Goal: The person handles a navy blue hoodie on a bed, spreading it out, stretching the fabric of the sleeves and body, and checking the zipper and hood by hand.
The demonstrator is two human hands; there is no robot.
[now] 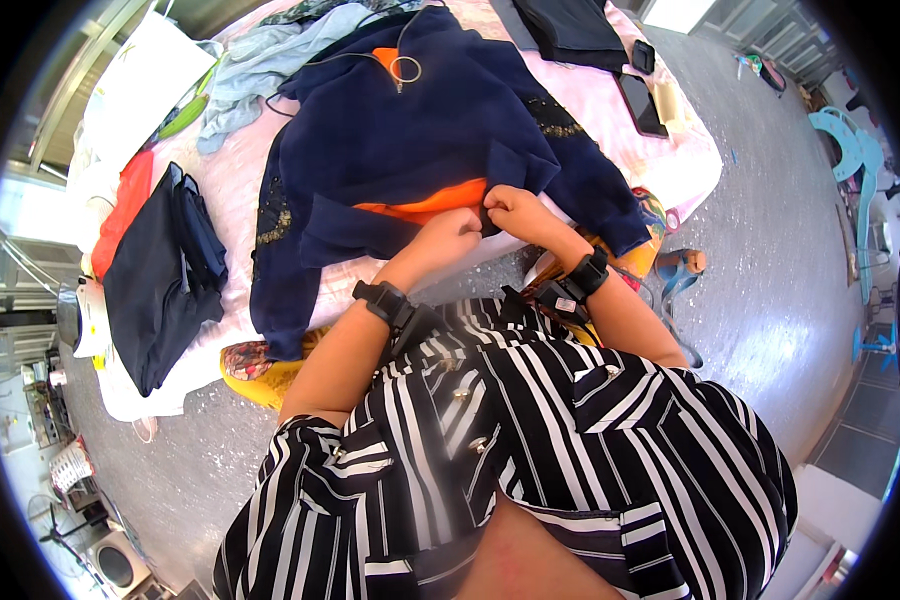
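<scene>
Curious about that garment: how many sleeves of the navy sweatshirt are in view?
2: the navy sweatshirt has one sleeve on the person's left, the other sleeve on the right.

The room is bright. Light makes a white, shiny patch on the grey floor (pixel 770 345) at the right. The dark blue sweater (pixel 410 140) looks clear, but a hazy smear crosses the striped shirt (pixel 540 420). Straight lines bend near the round black edge.

navy sweatshirt (pixel 400 140) in both hands (pixel 515 213)
</scene>
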